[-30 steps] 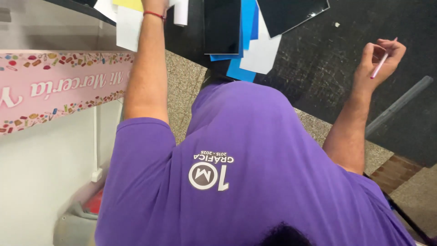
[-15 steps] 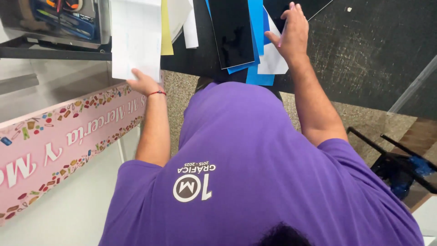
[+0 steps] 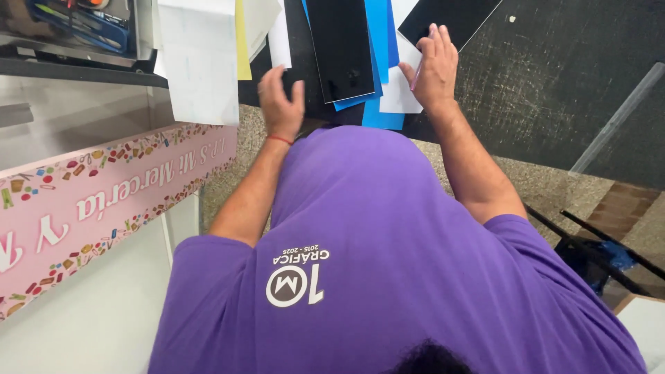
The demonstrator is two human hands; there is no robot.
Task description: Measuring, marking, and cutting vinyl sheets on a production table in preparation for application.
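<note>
Right hand (image 3: pixel 435 69) is laid flat, fingers spread, on white sheet (image 3: pixel 398 90) beside blue sheet (image 3: pixel 377 41), a pink pen seemingly tucked under it, likely to steady the stack, while left hand (image 3: pixel 280 104) is half-curled, empty, at black sheet (image 3: pixel 341 48) edge on worktop (image 3: pixel 554 83).

Glossy black sheet (image 3: pixel 341 48) at top centre; matt blue (image 3: pixel 379 41) and white paper (image 3: pixel 201 62); scratched dark mat (image 3: pixel 554 83), upper right.
</note>
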